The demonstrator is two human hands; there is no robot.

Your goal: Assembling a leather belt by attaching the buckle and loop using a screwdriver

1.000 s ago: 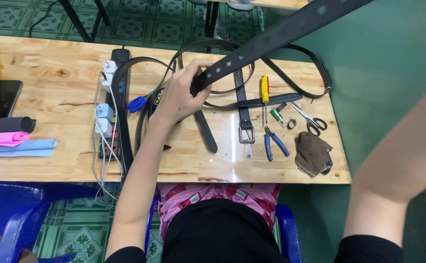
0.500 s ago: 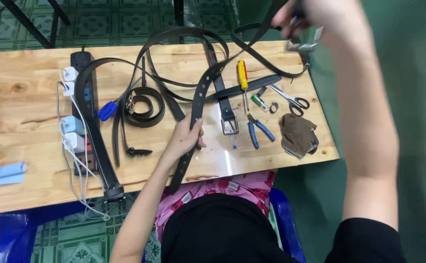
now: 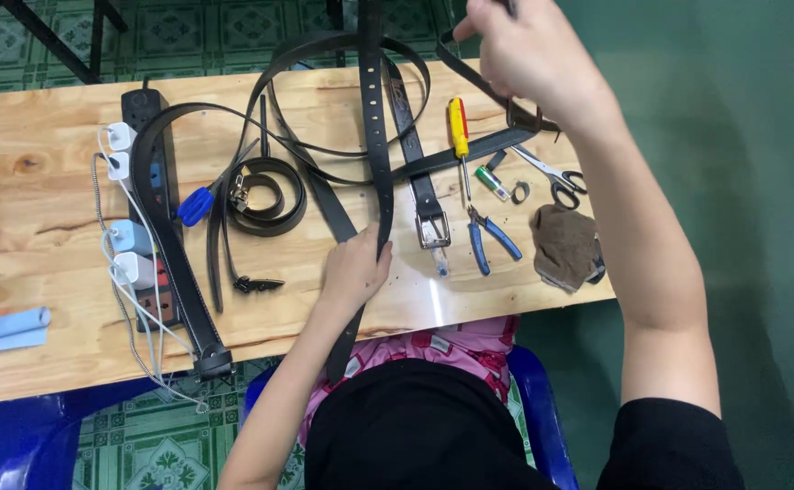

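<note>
Black leather belt (image 3: pixel 375 136) is stretched over the wooden counter (image 3: pixel 34 209): clenched low in the left hand (image 3: pixel 356 268) grip, its far end grasped by the raised right hand (image 3: pixel 528 54).

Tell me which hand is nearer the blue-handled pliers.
Left. The left hand grips a black belt on the table, just left of the blue-handled pliers. The right hand is raised, farther off.

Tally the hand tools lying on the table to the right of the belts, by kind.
Screwdrivers: 1 (yellow and red handle)
Pliers: 1 (blue handles)
Scissors: 1 (black handles)
Total: 3
</note>
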